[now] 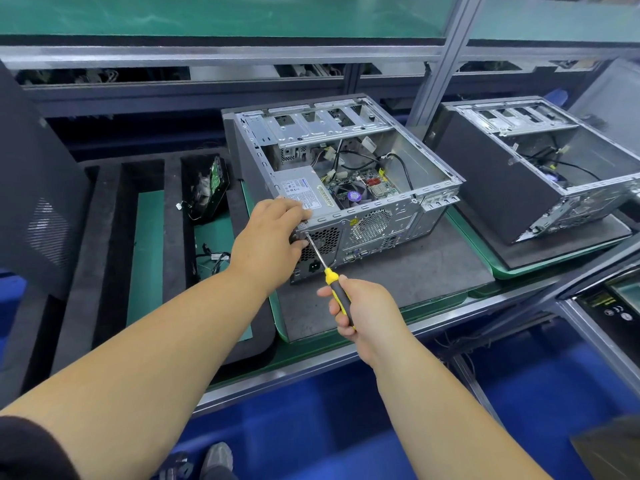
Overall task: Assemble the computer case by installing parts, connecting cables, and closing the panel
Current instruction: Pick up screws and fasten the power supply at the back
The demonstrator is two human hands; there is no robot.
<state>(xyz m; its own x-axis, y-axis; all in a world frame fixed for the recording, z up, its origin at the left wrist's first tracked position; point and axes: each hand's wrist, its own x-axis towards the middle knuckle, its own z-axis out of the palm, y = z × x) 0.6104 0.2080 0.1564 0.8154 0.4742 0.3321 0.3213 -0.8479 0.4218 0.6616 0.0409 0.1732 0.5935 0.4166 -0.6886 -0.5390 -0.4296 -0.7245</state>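
At centre frame your right hand gripped the screwdriver, its shaft slanting up-left to the rear top corner of the open computer case, where your nearer left hand curled over that corner beside the tip, steadying the power supply.

screwdriver yellow-black | case silver | mat grey

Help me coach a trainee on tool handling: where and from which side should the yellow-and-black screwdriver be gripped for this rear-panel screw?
Grip the screwdriver by its thick handle, coming from the near end, as the right hand does. Its thin bare shaft slants up-left to the computer case rear corner, beside the left hand.
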